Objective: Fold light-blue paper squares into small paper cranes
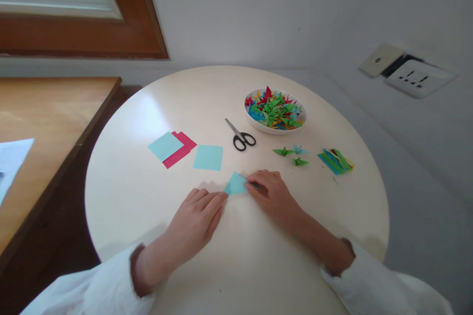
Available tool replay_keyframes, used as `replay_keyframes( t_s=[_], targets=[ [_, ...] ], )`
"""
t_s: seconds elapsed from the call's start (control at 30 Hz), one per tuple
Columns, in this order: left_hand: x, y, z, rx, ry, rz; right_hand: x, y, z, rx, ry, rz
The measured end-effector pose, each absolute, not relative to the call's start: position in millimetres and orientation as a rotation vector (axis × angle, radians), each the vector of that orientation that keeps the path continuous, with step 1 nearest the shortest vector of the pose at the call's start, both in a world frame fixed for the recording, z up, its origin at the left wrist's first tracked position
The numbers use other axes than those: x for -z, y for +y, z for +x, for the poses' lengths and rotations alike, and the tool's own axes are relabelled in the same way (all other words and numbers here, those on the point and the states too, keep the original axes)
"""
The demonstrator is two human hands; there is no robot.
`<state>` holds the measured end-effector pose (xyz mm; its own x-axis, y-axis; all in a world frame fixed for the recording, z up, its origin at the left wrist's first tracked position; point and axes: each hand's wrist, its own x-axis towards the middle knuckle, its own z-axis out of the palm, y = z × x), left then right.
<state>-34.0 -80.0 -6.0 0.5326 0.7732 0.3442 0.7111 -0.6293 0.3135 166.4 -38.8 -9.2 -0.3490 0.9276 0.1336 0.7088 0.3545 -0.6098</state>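
A small light-blue sheet of origami paper (236, 184) lies on the white round table between my hands, its shape like a triangle or folded square; I cannot tell which. My left hand (201, 214) pinches its left corner, fingers pressed together. At the right corner, my right hand (271, 192) holds the paper between thumb and fingers. Just behind it rests a flat light-blue paper square (208, 157). Farther left, another light-blue square (165, 146) overlaps red paper sheets (181, 155).
Black-handled scissors (240, 138) lie behind my hands. A white bowl (275, 131) holds many coloured paper cranes. Several small folded cranes (284, 151) sit right of the scissors, with a pile of coloured paper strips (335, 161) beyond. A wall socket (414, 78) is at right.
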Motion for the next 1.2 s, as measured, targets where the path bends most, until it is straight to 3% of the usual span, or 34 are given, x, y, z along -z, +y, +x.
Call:
replay_keyframes(
  t_s=[1.2],
  targets=[
    [12.3,-85.6,-31.0,-0.614,1.262,2.608,12.7,-35.7,158.6,-0.493,-2.213,-1.450]
  ],
)
